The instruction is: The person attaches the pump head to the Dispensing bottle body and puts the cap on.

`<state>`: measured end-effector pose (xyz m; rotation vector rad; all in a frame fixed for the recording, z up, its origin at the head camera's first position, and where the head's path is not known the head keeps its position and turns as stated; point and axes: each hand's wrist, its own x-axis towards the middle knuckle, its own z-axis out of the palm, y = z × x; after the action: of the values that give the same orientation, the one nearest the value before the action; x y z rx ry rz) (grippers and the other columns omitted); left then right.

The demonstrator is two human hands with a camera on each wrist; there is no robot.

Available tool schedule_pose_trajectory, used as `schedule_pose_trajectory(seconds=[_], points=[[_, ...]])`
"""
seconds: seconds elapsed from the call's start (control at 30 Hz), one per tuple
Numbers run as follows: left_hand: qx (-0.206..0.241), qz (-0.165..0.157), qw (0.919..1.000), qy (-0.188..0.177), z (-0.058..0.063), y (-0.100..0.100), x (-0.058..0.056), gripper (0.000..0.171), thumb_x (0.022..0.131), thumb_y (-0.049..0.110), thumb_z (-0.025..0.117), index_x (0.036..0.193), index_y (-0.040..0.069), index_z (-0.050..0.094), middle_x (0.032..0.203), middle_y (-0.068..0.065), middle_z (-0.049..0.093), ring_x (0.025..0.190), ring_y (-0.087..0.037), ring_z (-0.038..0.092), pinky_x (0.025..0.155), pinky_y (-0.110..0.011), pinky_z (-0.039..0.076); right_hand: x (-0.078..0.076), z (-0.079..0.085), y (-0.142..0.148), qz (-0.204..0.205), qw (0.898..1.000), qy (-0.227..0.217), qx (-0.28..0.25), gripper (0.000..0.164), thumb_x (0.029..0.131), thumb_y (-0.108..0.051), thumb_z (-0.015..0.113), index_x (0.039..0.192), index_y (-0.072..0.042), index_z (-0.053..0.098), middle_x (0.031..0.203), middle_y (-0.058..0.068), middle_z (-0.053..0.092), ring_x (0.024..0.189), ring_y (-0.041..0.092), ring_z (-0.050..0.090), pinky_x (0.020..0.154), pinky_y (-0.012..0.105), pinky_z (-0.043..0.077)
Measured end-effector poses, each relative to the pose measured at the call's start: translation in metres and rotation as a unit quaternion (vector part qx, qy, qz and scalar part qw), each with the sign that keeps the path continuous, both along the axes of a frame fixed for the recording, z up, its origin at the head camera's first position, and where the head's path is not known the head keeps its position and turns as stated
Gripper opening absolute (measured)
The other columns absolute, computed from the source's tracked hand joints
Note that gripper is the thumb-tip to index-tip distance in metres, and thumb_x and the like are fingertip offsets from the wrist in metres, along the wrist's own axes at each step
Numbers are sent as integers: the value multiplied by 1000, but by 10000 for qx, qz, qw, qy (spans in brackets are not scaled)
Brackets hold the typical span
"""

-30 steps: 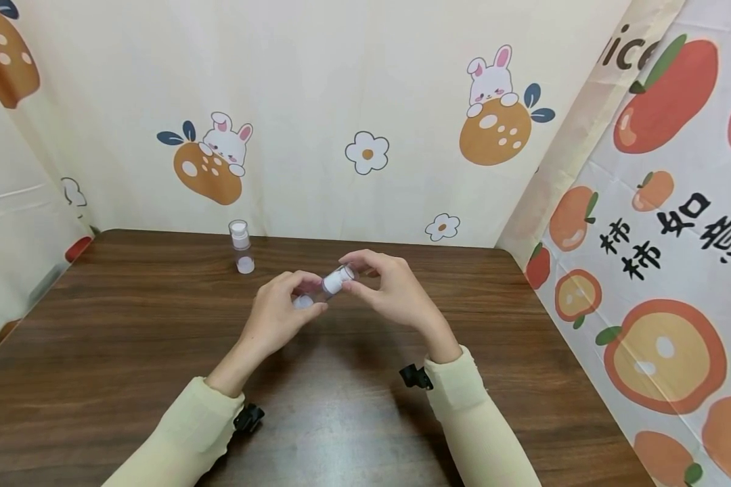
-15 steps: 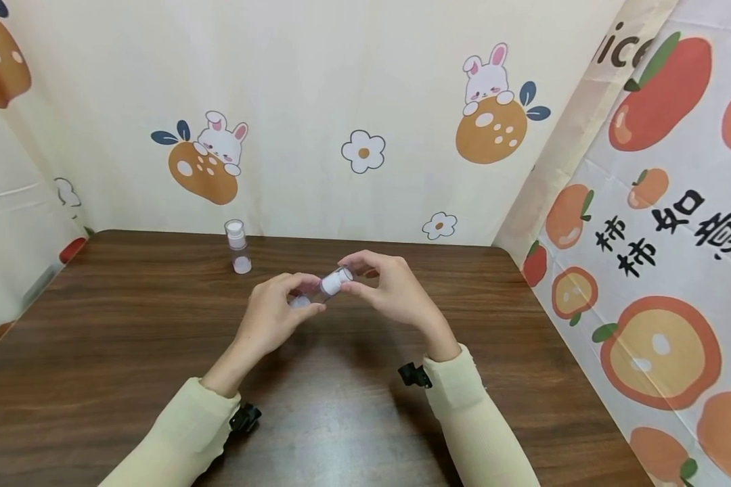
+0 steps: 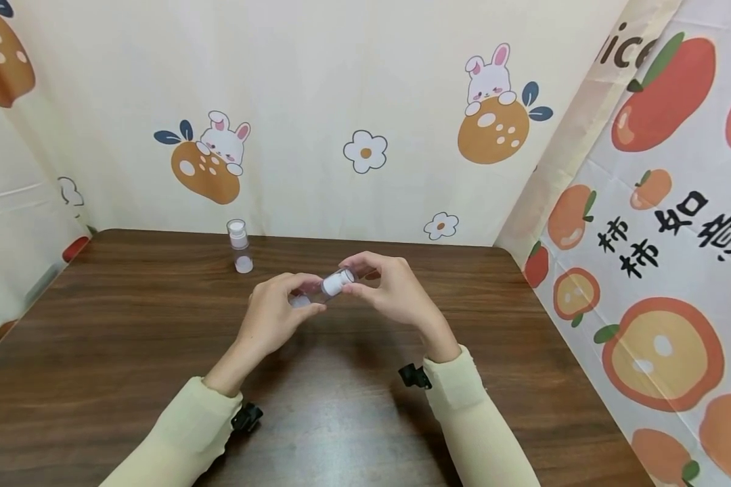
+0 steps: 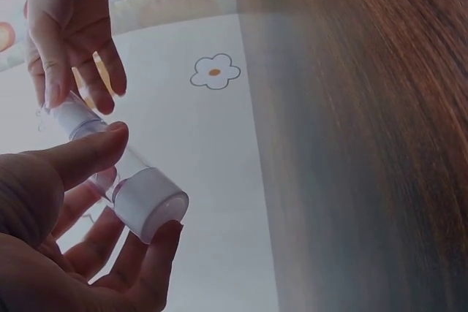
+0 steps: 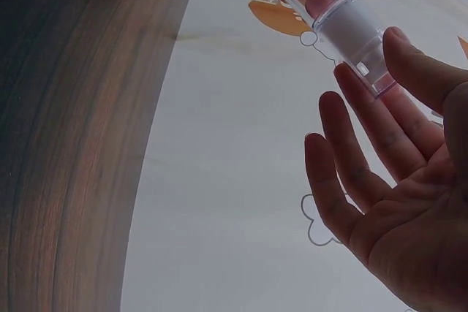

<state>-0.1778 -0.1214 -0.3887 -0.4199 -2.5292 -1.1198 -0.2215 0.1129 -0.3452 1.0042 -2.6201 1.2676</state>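
A small clear bottle (image 4: 150,199) with a white base, a white collar and a clear cap is held tilted between both hands over the table. My left hand (image 3: 274,311) grips its body near the base, thumb on one side and fingers curled round the other. At the capped end, my right hand (image 3: 392,291) pinches the clear cap (image 5: 376,71) between thumb and fingers; the other fingers spread loosely. A second bottle (image 3: 240,247) of the same kind stands upright, cap on, toward the back left of the table.
The dark wood table (image 3: 128,352) runs back to a cream curtain (image 3: 304,135) printed with rabbits and flowers. A white cloth with fruit prints (image 3: 664,352) borders the right side. Each sleeve cuff carries a small black camera mount (image 3: 415,376).
Both hands keep hold of the bottle in nearly the same place. The head view shifts slightly; the standing bottle is unmoved.
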Motion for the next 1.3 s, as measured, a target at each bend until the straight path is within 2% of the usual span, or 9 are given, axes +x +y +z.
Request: schedule_pose_trajectory(seconds=[0.13,0.43,0.73,0.97,1.1,1.2,1.3], points=[[55,13,10000,-2,1,0,2,40,79,20,96,116,15,80,104,-3,78,93,-24,71,77,-39,48,1,0,-1,-38,10000,-42,-74,29,92,-16,85,120,-14,75,105,-5,76,98,12,70,96,47,57],[65,155,9999,-25,0,-3,3,40,79,19,96,116,16,80,103,-3,78,92,-26,72,76,-38,47,0,-1,-6,-67,9999,-103,-41,29,92,-17,86,119,-14,75,103,-6,76,95,10,70,93,37,58],[74,267,9996,-73,1,-3,4,41,79,21,96,116,17,80,105,-3,77,92,-26,71,77,-39,46,0,-1,-8,-125,9999,-107,-31,31,92,-17,86,120,-14,75,105,-6,76,96,10,70,94,38,58],[395,-38,9984,-395,-3,-1,5,40,82,17,94,118,12,76,109,-6,77,98,-26,71,84,-45,57,1,2,-5,135,9998,-12,172,32,95,-20,83,125,-15,72,107,-10,74,101,7,69,98,38,56],[706,-111,9964,-456,-7,2,2,40,83,15,93,118,10,75,111,-7,77,101,-26,72,89,-47,59,2,5,8,168,9993,-19,330,43,96,-23,83,136,-18,68,118,-8,74,112,14,70,102,42,55],[825,1,9955,-461,-9,1,-4,40,84,15,92,118,9,75,111,-9,77,103,-27,73,90,-46,59,2,6,19,112,9991,40,413,50,96,-22,82,143,-19,64,128,-2,73,119,20,69,104,45,54],[891,175,9946,-494,-9,-1,-12,40,85,16,91,120,8,74,113,-10,78,105,-28,73,92,-47,56,2,8,28,7,9984,167,536,52,97,-20,80,146,-18,62,135,0,71,121,20,68,105,44,54]])
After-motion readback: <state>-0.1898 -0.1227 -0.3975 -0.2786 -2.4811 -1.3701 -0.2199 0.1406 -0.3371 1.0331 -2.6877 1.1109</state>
